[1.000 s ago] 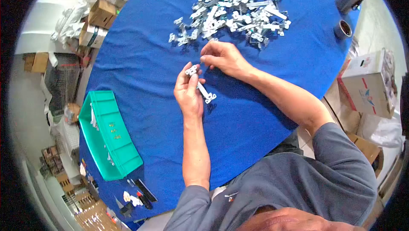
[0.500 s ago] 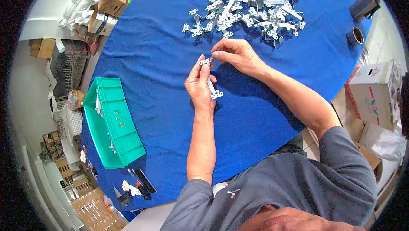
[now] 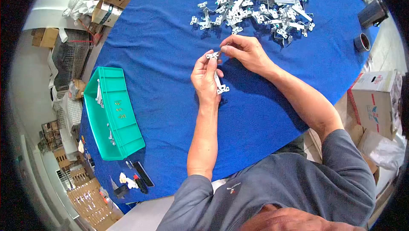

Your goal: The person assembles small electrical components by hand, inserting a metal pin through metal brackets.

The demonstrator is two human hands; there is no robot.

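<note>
My left hand (image 3: 205,81) is closed around a white metal bracket (image 3: 219,84), a narrow strip with a wider, holed plate at each end. Its thumb lies along the strip, close to the upper plate. At that upper end my right hand (image 3: 251,56) is closed in a pinch, thumb against forefinger. A small dark piece seems to show between those fingertips, too small to name. Beyond both hands lies a loose pile of similar white metal brackets (image 3: 235,14), some with thin bent wire parts.
A green plastic bin (image 3: 130,135) stands at the left, with a few metal parts inside. Near it lie a black phone-like object (image 3: 143,174) and small tools. At the right edge are a dark cup (image 3: 362,42) and a black container (image 3: 373,12); a white carton (image 3: 375,99) sits beyond the table.
The whole view has shifted slightly with the head. Both hands keep the same hold at the bracket's upper end, with the right fingertips still close against it.
</note>
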